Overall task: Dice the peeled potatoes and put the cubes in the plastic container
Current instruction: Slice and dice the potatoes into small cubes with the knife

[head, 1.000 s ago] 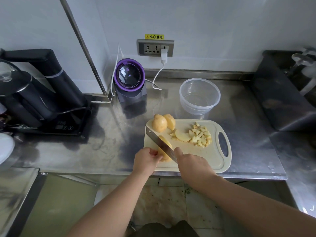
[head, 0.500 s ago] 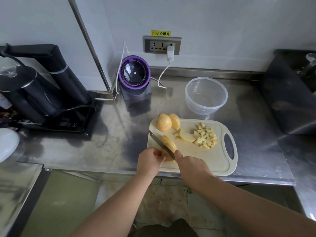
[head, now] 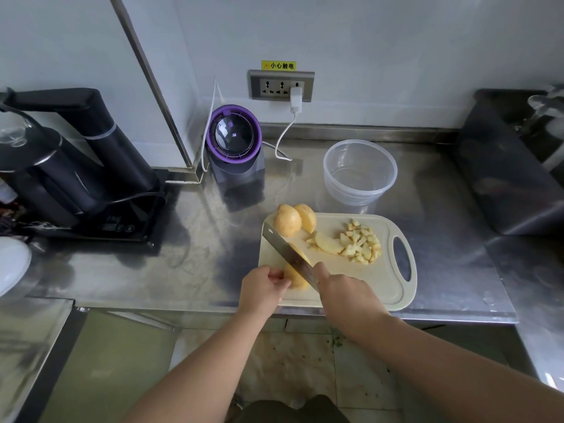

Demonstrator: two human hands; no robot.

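Potato sits at the cutting board's near-left corner, left hand pinching it, right hand wrapped round the knife. Fingertips are right by the blade, so one slip could nick them imo. Cubes are piled on the board, and the plastic container just behind it has none yet. Wall sticker well behind the board reads 小心触电.

Your right hand covers the knife handle, so you see only the blade. That blade and your left hand hide much of the potato you hold. The kettle and a white round thing run off the left edge. The clear objects at the far right are too blurred to identify.
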